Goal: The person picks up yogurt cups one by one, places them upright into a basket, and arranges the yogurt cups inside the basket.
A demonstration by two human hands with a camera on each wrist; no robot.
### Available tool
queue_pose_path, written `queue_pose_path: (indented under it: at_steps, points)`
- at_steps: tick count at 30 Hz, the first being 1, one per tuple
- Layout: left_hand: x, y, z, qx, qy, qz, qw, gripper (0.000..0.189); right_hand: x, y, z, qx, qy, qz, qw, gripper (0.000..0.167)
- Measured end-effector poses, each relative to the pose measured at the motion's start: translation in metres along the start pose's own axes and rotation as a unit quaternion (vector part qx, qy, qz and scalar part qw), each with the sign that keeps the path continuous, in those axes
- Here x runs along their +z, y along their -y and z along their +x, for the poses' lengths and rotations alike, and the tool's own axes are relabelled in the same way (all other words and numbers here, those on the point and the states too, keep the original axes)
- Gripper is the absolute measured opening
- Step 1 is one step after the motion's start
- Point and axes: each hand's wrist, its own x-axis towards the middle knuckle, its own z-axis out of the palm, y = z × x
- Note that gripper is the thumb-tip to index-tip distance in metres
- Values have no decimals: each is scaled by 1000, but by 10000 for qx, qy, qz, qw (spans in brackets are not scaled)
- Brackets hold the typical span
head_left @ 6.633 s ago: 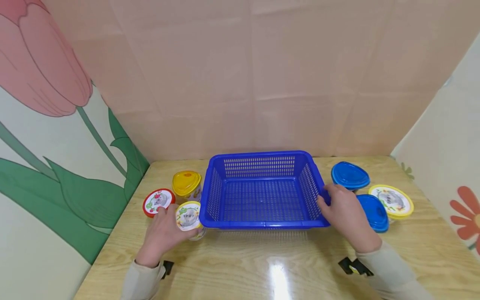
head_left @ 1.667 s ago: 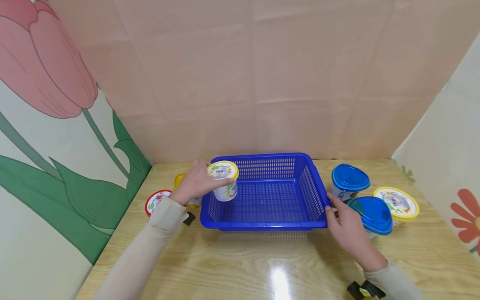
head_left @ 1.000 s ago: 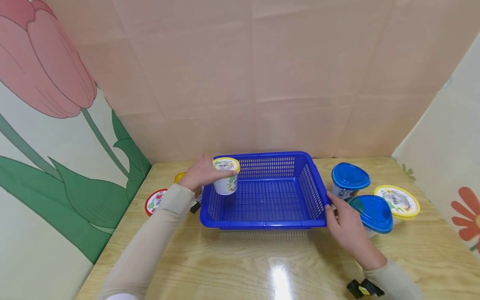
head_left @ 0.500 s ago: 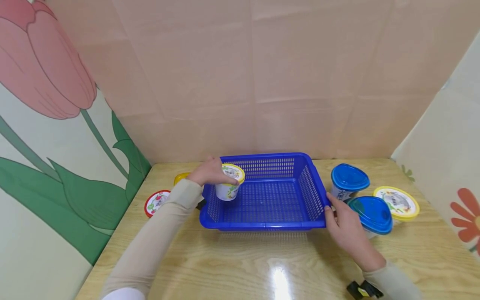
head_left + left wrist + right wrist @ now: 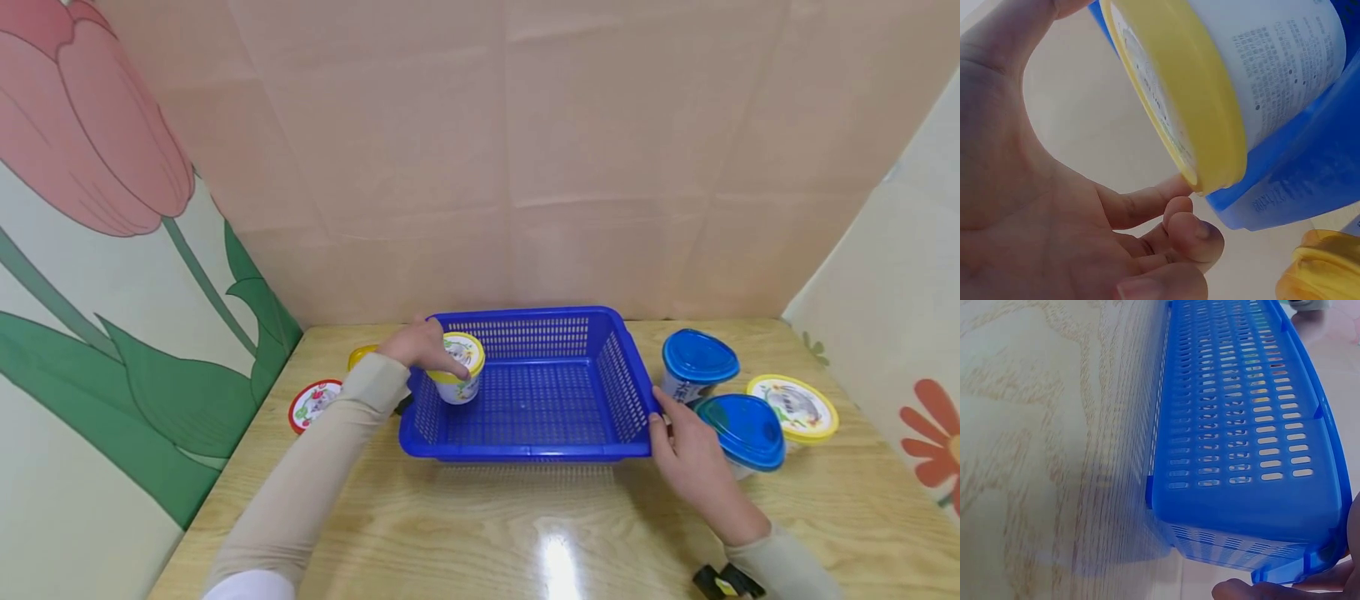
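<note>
My left hand [image 5: 423, 346] holds a white paper tub [image 5: 459, 390] with a yellow-rimmed lid inside the left end of a blue plastic basket [image 5: 525, 452]. In the left wrist view, thumb and one finger meet the edge of the yellow lid [image 5: 1200, 106], while the other fingers curl free. Whether the tub touches the basket floor cannot be told. My right hand [image 5: 697, 458] grips the basket's right rim; its fingertips show low in the right wrist view, by the basket corner [image 5: 1247, 506].
Left of the basket stand a red-rimmed tub [image 5: 313, 406] and a yellow-lidded one [image 5: 362, 357], partly behind my left arm. On the right are two blue-lidded tubs [image 5: 701, 354] and a yellow-rimmed tub [image 5: 793, 407]. A wall hanging rises behind the table.
My left hand has brought the yellow-rimmed tub from the table's left side into the basket; lately it has lowered slightly. My right hand stays at the basket's right rim.
</note>
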Motion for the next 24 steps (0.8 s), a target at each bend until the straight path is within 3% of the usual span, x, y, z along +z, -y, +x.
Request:
queue_pose_path:
  at_steps: [9,17,24]
  points:
    - [5,2,11,-104,-49,-79,9999,85,-1,0,0,114,138,-46,9998,50]
    - [7,5,22,-187,-143,-426,9988,71,-1,0,0,166,132,-70,9998,50]
    - [11,8,27,-236,-224,-360,9988,65,-1,1,0,191,146,-53,9997,50]
